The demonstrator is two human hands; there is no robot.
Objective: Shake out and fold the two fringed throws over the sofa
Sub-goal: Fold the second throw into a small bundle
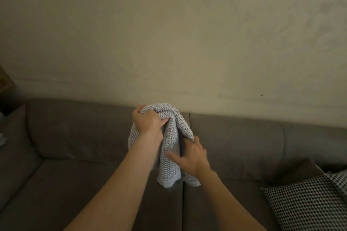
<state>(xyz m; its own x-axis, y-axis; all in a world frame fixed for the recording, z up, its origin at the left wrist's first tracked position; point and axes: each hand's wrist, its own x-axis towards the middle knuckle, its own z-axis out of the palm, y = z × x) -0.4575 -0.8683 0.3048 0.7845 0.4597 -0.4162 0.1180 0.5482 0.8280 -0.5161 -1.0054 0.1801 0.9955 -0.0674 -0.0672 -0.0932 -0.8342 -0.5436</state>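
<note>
Head view. The left hand (148, 121) grips the bunched top of a grey waffle-weave throw (169, 170), fingers curled tightly round the cloth, holding it in the air in front of the seam between the two back cushions of a brown sofa (75, 137). The throw hangs in loose folds, its lower hem showing a short dark fringe. The right hand (189, 157) holds it lower down: thumb laid across the front, fingers tucked into a dark fold. A black-and-white patterned cushion (304, 206) lies on the seat at lower right. A pale wall (169, 43) rises behind.
</note>
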